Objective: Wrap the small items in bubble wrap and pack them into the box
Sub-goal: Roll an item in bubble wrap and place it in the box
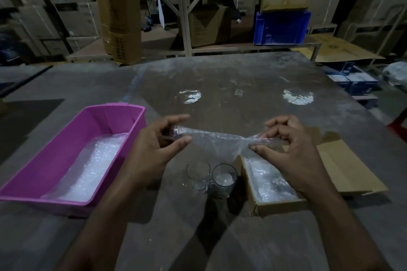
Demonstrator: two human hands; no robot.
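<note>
A dusty grey table (220,77) fronts dim stacked cartons (labels unreadable). Left hand (158,145) and right hand (288,152) pinch bubble wrap (218,141) above 2 glasses (211,177).

Both forearms are bare to the frame's bottom edge. The left hand (161,138) and right hand (288,149) wear no gloves, rings or watch.

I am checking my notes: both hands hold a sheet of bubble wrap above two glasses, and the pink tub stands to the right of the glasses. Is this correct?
One detail is wrong. The head view shows the pink tub to the left of the glasses, not the right. The rest holds: the left hand and right hand hold the bubble wrap above them.
</note>
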